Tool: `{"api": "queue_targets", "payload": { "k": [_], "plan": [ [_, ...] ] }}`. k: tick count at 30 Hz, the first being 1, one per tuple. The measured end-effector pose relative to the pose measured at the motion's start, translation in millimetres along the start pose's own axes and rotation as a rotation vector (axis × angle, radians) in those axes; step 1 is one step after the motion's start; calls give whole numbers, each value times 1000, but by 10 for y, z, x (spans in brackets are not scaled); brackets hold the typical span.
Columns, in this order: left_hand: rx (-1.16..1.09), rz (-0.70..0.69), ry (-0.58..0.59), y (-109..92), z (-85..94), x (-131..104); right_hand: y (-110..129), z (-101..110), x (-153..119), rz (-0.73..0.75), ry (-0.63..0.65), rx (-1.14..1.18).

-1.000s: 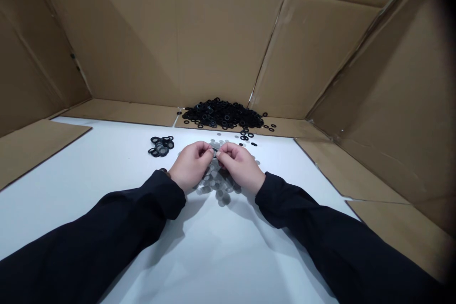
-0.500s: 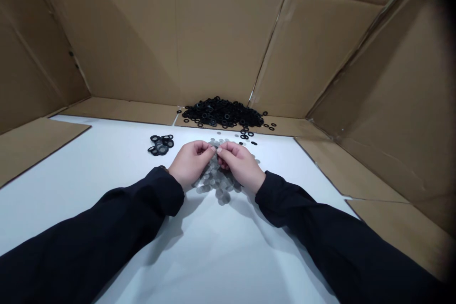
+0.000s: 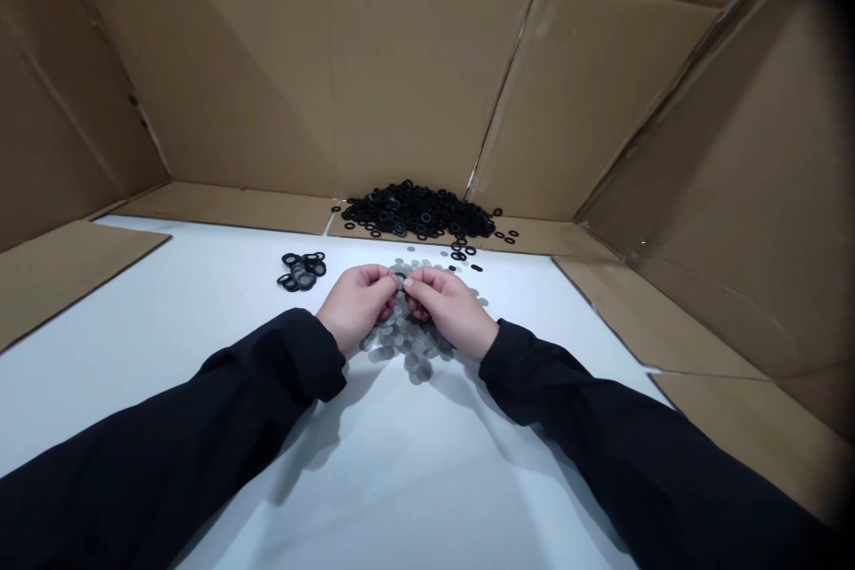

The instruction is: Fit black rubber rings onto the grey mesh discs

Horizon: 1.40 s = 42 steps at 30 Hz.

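Note:
Between my two hands, a small black ring [image 3: 401, 277] shows in part, pinched at its left by my left hand [image 3: 361, 301] and at its right by my right hand [image 3: 449, 303]. The fingers of both hands are closed, and they cover most of the ring; whether a disc sits in it I cannot tell. Right under the hands spreads a heap of thin grey mesh-like discs [image 3: 418, 365]. To the left of my left hand lies a small cluster of black rings with grey discs in them [image 3: 304, 274].
A large pile of black rings [image 3: 418, 212] lies on the cardboard strip at the back wall. Several stray rings [image 3: 460, 251] lie in front of it. Tall cardboard walls [image 3: 427, 62] enclose the white table [image 3: 414, 481] at the back and sides.
My fingers have shifted slightly around the ring, and a little more of it shows between them. The heap, cluster and pile look the same.

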State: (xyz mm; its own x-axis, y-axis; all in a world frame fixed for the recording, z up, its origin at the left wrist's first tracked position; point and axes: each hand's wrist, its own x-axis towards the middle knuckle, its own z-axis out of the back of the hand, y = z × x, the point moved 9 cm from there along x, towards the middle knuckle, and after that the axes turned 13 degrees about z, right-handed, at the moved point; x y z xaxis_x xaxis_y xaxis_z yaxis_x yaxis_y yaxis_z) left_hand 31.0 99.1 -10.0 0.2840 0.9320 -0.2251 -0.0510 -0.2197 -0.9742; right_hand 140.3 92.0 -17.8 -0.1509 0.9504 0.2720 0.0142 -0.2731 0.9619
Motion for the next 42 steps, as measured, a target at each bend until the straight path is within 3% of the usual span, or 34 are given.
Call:
{"api": "queue_targets", "payload": {
  "k": [6,24,30,34,42],
  "plan": [
    [52,-10,-51,13,48,29,50,-15,-19,25,-10,-25],
    [67,3,70,-1,-20,33,55,-49,-40,24,38,31],
    [41,-31,2,-44,20,17,84,-45,-26,60,5,67],
    [59,-4,30,-55,-29,-24,76,-10,-28,52,-13,13],
    [218,58,136,61,-55,28,68,-52,-25,11,195,-71]
  ]
}}
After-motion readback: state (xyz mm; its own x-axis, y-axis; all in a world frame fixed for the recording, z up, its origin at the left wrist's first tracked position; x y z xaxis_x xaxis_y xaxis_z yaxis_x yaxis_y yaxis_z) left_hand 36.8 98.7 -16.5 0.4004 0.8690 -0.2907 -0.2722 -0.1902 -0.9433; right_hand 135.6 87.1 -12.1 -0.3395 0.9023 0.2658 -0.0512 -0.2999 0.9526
